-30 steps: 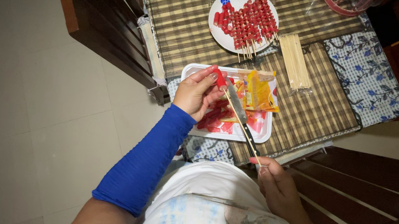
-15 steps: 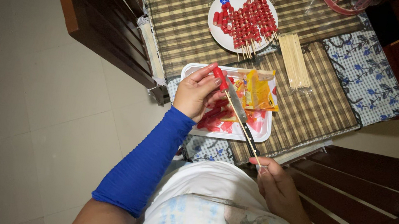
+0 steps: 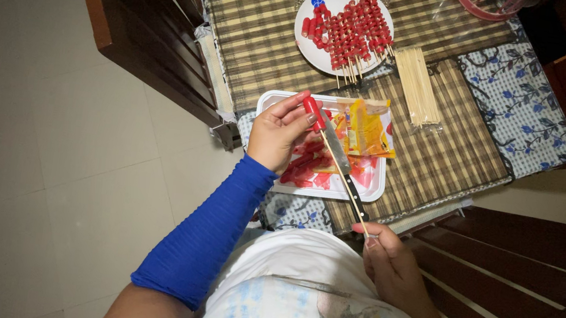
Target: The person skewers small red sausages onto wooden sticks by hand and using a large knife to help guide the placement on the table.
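Left hand grip pinched on small red sausage piece, above white rectangular tray. Right hand grip closed on thin wooden skewer, tip at sausage. Black-handled knife lies across tray.

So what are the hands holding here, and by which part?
The left hand pinches a red sausage piece at its top end, above the white tray. The right hand holds a thin wooden skewer by its lower end.
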